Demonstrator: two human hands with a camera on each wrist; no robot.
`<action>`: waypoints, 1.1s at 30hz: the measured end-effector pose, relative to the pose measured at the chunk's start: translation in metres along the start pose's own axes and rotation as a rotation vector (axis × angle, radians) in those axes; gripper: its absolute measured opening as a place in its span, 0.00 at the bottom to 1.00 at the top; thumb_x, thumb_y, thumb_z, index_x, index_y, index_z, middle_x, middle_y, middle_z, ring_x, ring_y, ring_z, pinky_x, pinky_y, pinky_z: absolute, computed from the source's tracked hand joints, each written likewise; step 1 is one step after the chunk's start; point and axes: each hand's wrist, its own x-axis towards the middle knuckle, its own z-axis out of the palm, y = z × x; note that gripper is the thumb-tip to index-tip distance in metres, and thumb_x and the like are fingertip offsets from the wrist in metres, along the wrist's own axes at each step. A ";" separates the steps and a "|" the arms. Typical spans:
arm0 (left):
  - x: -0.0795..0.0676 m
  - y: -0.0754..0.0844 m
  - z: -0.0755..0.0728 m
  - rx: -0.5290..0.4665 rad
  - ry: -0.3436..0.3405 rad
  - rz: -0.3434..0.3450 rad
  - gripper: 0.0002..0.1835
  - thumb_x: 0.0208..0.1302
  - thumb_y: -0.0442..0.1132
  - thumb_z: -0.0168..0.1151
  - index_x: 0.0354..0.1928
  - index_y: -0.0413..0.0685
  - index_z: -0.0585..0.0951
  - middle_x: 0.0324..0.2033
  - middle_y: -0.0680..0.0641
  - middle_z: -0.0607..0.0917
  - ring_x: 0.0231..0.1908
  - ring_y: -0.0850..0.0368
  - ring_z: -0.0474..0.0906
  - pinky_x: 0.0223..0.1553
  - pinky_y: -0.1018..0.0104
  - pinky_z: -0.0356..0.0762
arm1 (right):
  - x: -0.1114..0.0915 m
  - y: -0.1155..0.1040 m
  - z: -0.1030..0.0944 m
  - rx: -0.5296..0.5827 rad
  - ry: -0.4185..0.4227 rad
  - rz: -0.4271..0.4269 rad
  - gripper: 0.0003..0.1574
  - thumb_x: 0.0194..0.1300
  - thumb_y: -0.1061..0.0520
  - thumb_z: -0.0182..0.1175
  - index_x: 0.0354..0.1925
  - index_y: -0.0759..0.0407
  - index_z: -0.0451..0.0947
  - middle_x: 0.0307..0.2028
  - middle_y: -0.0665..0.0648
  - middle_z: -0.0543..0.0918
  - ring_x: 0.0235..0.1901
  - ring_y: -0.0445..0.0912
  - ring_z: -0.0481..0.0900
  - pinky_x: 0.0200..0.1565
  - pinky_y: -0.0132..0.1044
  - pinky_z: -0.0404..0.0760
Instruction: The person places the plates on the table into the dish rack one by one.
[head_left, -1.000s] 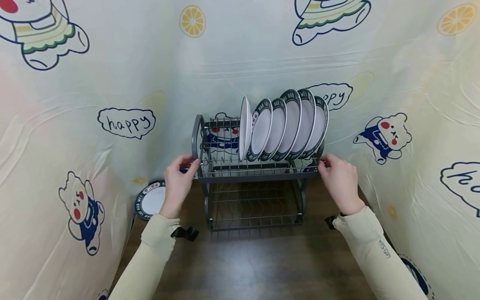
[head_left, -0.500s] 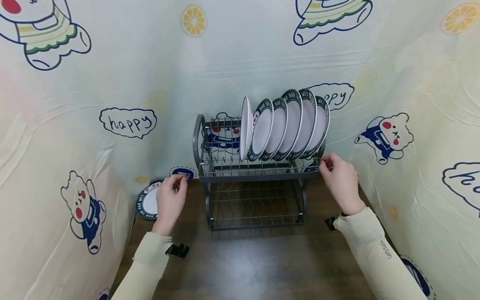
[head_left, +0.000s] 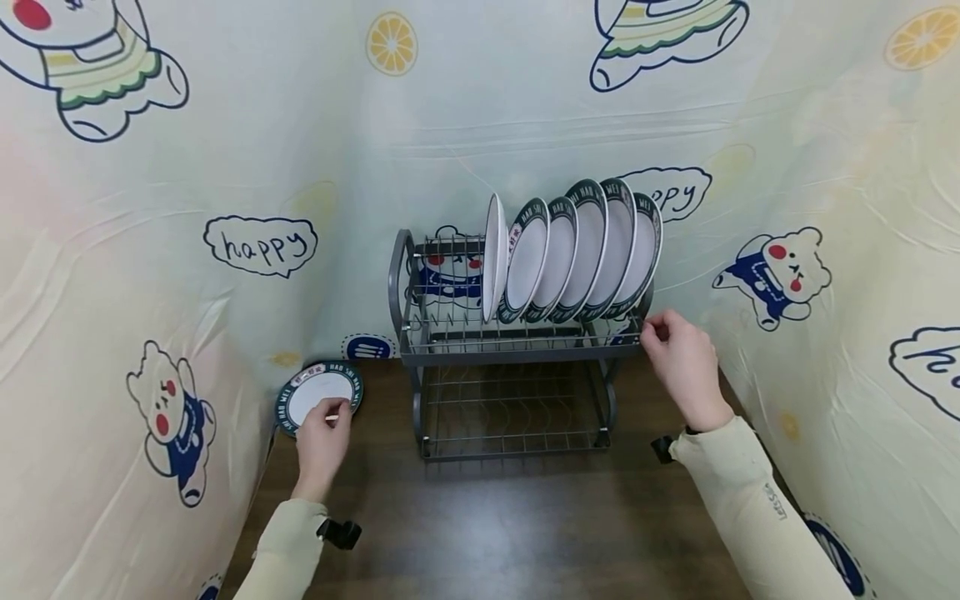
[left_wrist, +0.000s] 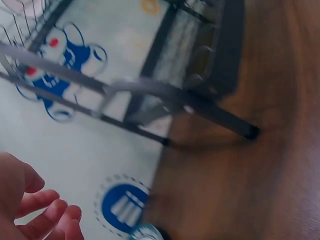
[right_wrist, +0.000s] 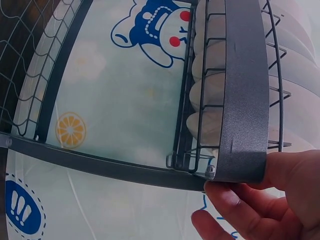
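Observation:
A grey two-tier dish rack (head_left: pixel 517 357) stands in the middle of the head view. Several white plates (head_left: pixel 591 250) with dark patterned rims lean upright in the right part of its top tier. My right hand (head_left: pixel 682 367) grips the rack's front right corner; in the right wrist view the thumb (right_wrist: pixel 285 170) lies against the grey bar and fingers are below it. My left hand (head_left: pixel 322 446) hovers by the near edge of a flat-lying plate (head_left: pixel 318 392) left of the rack. In the left wrist view its fingers (left_wrist: pixel 55 215) are loosely curled and hold nothing.
The rack's lower tier (head_left: pixel 513 408) bears nothing visible. Beneath everything lies a dark brown wooden surface (head_left: pixel 480 525). A pale cloth (head_left: pixel 480 92) with cartoon bears hangs behind and along both sides.
My left hand has let go of the rack's front left corner and moved left and toward me, uncovering most of the flat plate. My right hand stays at the right corner.

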 end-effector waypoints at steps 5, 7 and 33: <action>0.001 -0.029 0.006 0.001 -0.014 -0.094 0.16 0.78 0.42 0.54 0.50 0.35 0.84 0.44 0.33 0.86 0.45 0.37 0.82 0.48 0.45 0.74 | 0.000 0.001 0.000 -0.001 0.000 0.004 0.12 0.75 0.59 0.55 0.43 0.68 0.81 0.36 0.68 0.87 0.31 0.59 0.80 0.35 0.50 0.74; 0.002 -0.038 0.006 0.003 -0.021 -0.135 0.17 0.78 0.43 0.52 0.51 0.35 0.83 0.45 0.33 0.86 0.46 0.36 0.82 0.48 0.44 0.74 | -0.001 0.001 -0.001 0.001 -0.002 0.007 0.12 0.75 0.60 0.55 0.43 0.68 0.80 0.36 0.68 0.86 0.31 0.59 0.80 0.35 0.51 0.74; 0.011 -0.125 0.014 0.038 -0.059 -0.404 0.20 0.76 0.46 0.49 0.46 0.34 0.82 0.33 0.37 0.86 0.42 0.37 0.78 0.39 0.53 0.68 | 0.000 -0.002 -0.003 0.030 -0.029 0.009 0.10 0.75 0.62 0.54 0.43 0.68 0.79 0.38 0.68 0.86 0.32 0.58 0.80 0.35 0.48 0.75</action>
